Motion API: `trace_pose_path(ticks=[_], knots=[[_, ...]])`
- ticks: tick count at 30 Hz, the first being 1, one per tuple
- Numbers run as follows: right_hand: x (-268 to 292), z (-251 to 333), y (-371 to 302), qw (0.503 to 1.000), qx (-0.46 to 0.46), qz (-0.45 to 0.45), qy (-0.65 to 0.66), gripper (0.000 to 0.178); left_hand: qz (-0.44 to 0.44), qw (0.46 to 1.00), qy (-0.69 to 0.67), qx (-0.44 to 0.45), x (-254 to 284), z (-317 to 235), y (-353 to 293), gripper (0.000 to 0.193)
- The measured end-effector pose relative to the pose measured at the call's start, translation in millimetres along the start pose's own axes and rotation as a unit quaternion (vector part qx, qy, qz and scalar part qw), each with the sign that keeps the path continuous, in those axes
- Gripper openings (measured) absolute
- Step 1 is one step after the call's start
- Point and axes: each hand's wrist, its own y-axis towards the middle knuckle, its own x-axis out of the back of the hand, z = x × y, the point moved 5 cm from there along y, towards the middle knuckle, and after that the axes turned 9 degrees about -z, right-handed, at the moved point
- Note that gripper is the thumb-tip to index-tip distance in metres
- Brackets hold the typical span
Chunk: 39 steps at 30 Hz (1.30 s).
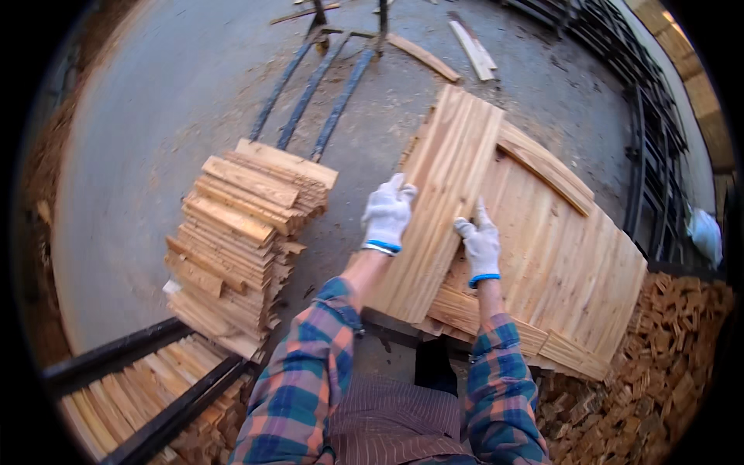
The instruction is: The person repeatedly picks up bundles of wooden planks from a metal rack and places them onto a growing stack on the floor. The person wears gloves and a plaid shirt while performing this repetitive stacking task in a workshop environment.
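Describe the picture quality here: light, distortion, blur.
Head view: soft, even daylight, no hard shadows or glare on the wooden slats; fisheye bends the dark metal rails and slat edges toward the black round rim; left hand and right hand in white gloves look sharp; the scrap wood pile near the rim looks softer.

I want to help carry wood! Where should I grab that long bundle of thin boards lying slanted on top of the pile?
Probably by its two long edges near the lower end, coming from the near side. The bundle of thin boards lies flat and slanted on the wider stack, so its faces are hard to pinch. The left hand sits at its left edge, the right hand at its right.
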Motion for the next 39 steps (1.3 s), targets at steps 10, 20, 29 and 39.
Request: trace_pose_path(ticks=[10, 20, 29, 39], knots=[[-0.1, -25.4, 11.3, 0.996, 0.005, 0.062, 0.056, 0.073, -0.015, 0.996, 0.081, -0.033, 1.4, -17.3, -6.1, 0.028], [-4.8, 87.2, -19.6, 0.917, 0.151, 0.074, -0.361, 0.067, 0.021, 0.937, -0.327, 0.124, 45.6, 41.9, -13.0, 0.058], [-300.2, 123.4, -271.6, 0.85, 0.198, 0.451, -0.188, 0.072, -0.244, 0.801, 0.041, 0.546, 280.2, 451.4, -206.1, 0.076], [-598.7, 108.1, -416.5, 0.583, 0.544, 0.414, -0.439, 0.061, -0.184, 0.782, 0.215, 0.555, 329.8, 633.1, -147.8, 0.084]])
